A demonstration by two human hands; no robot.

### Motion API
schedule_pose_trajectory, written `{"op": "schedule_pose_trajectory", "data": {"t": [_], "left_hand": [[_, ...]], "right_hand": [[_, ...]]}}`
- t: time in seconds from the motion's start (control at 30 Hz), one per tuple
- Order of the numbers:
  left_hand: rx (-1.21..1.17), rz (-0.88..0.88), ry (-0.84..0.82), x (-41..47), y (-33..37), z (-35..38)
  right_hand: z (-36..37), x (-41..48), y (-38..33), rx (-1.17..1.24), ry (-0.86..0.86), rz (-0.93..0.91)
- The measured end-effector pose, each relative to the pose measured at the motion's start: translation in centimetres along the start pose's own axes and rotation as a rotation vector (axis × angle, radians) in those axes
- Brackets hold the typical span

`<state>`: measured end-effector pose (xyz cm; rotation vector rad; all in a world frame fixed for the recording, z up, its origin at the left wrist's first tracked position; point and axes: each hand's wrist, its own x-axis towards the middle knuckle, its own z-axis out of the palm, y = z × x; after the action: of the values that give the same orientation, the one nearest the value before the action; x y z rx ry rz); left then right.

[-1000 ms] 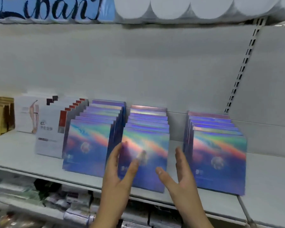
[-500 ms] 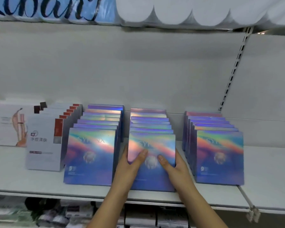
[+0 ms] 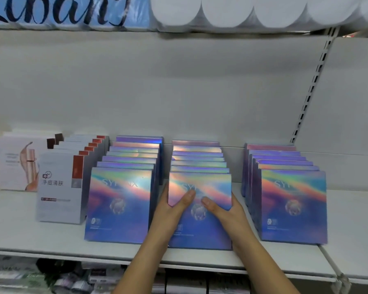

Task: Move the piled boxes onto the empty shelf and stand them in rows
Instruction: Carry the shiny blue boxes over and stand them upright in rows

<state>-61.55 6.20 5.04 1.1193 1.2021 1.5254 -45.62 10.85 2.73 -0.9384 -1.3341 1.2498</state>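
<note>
Three rows of shiny rainbow-blue boxes stand upright on the white shelf (image 3: 19, 234). The left row (image 3: 119, 206) and the right row (image 3: 293, 206) stand apart from my hands. I hold the front box of the middle row (image 3: 200, 183) from both sides. My left hand (image 3: 172, 211) grips its left edge, thumb lying across the front. My right hand (image 3: 223, 211) grips its right edge, thumb also on the front face. The lower part of that box is partly hidden behind my hands.
A row of pale grey boxes with red corners (image 3: 62, 187) stands left of the rainbow rows, with a white box (image 3: 17, 162) beyond it. Bare shelf lies right of the right row. A slotted upright (image 3: 312, 85) runs up the back wall. Packets fill the shelf below.
Both hands came from open and apart in front of the middle row to closing on the sides of its front box. The view shifted slightly right.
</note>
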Motion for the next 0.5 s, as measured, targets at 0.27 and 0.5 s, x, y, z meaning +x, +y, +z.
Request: {"op": "schedule_pose_trajectory", "data": {"t": [0.27, 0.5], "left_hand": [[-0.071, -0.06, -0.028, 1.1, -0.7, -0.5], [0.035, -0.004, 0.007, 1.7, -1.1, -0.6]], "right_hand": [[-0.4, 1.2, 0.3, 0.176, -0.067, 0.091], [-0.2, 1.3, 0.1, 0.157, -0.047, 0.086]]}}
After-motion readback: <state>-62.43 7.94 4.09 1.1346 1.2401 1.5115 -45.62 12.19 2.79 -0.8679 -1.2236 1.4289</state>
